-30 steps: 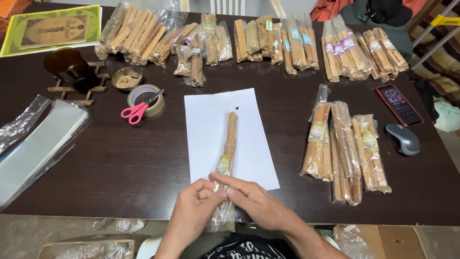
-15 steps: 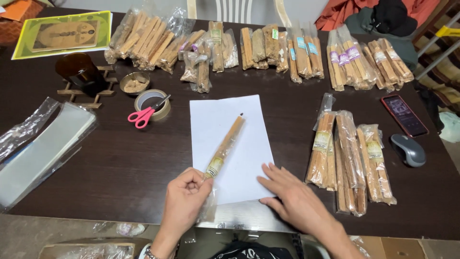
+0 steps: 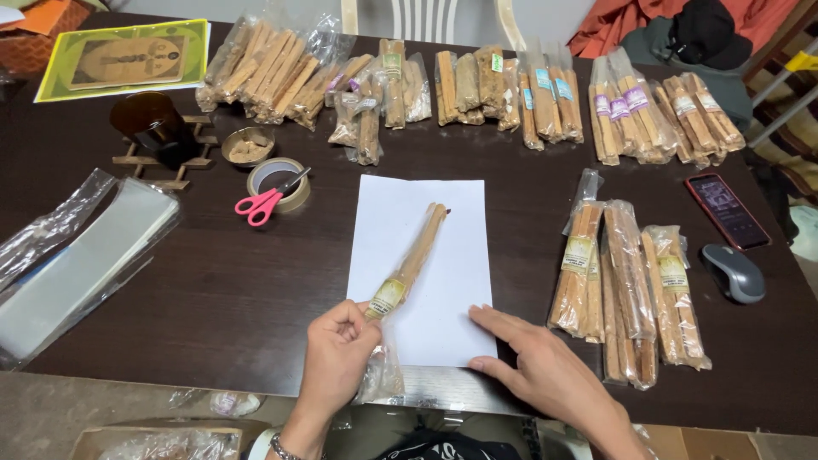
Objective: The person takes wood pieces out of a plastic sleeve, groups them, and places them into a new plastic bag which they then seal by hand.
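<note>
Down low, the left hand (image 3: 339, 358) closes its grip on the lower end of a bagged stick bundle (image 3: 409, 264), which slants up across the white paper sheet (image 3: 443, 298). Its right hand (image 3: 545, 375) lies flat and open, holding nothing, fingertips on the sheet's lower right corner. Packed bundles (image 3: 630, 290) lie on the counter (image 3: 213, 290) just right.

Clear stick pkgs (image 3: 630, 290) w/ yellow labels at right, red-cased phone screen (image 3: 727, 210) beyond.
</note>
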